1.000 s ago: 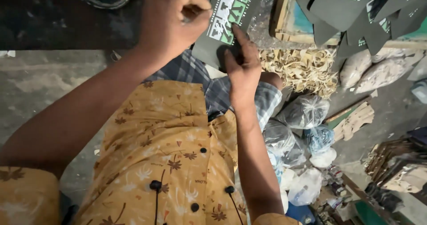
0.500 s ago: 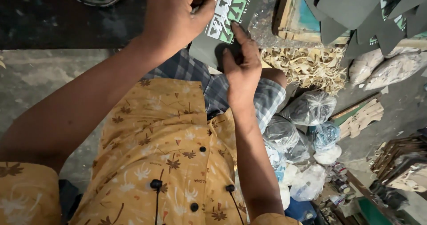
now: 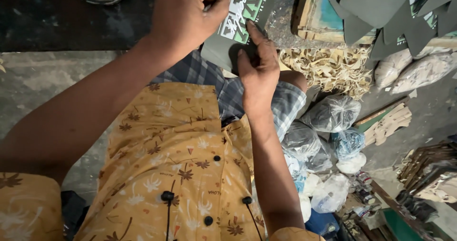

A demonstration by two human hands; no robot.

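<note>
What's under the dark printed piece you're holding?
Under the dark printed piece shows a checked cloth over the lap. The left hand grips its top; the right hand presses its lower edge. Whatever lies directly beneath its middle is covered.

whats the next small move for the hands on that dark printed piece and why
Probably keep the right hand pressing the dark printed piece flat on the lap while the left hand works its pinched grip a little further along the top edge. The left fingers are closed at that edge, and the right fingers lie spread on the piece, steadying it. What the left hand pinches is too small to tell.
</note>
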